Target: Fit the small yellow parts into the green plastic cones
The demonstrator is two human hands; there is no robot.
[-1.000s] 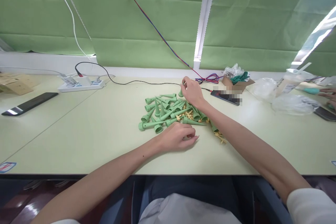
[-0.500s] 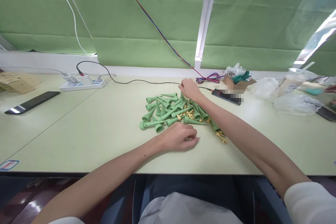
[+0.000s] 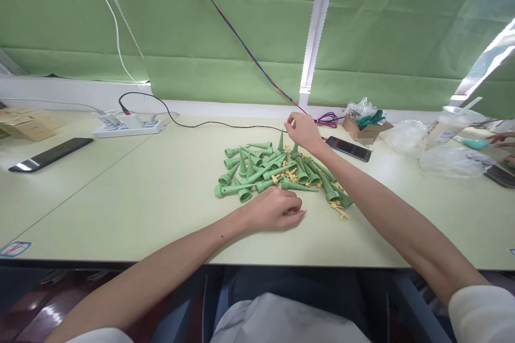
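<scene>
Letters run down the side of the plastic cup on the right, but they are too blurry for me to read. The cup has a white straw. A small sticker with a blue edge and a red mark is on the near left corner of the table. I can't read any words on it. The phone has a lit screen, and its writing is too tiny to read.

The pile of green cones is on the table between the two hands. Small yellow pieces are mixed in, and a few poke out at the near right side.

The right hand is at the far side of the pile, with its fingers bent in close to the thumb. One upright cone has its pointy tip just under these fingers. I can't tell if they touch it or if the hand holds anything.

The left hand rests on the table right by the near side of the pile. Its fingers are loosely curled, with a narrow gap to the thumb.
</scene>
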